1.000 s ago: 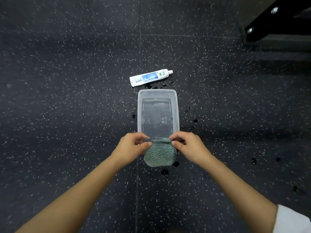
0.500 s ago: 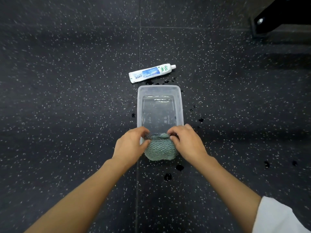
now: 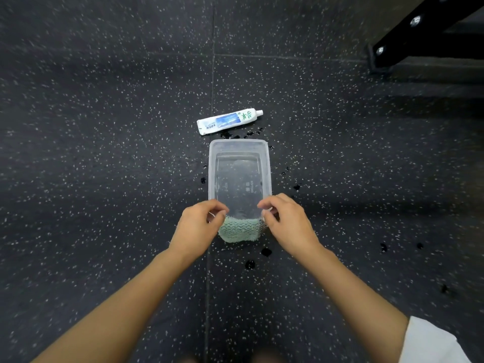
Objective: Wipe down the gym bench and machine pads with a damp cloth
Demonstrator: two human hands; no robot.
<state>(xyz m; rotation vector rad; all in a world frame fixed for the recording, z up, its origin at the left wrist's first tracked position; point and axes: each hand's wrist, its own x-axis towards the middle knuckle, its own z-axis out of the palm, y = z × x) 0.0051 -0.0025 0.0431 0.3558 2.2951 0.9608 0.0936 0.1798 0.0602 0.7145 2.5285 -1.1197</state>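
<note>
Both hands [image 3: 242,224] pinch the green cloth [image 3: 239,230] stretched between them.

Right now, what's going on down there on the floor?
A person pinches the top edge of a green cloth with the left hand and right hand, holding it at the near end of a clear plastic container that seems to hold water. Dark wet drops dot the speckled floor around it. A toothpaste tube lies just beyond the container. No wiping has begun.
</note>
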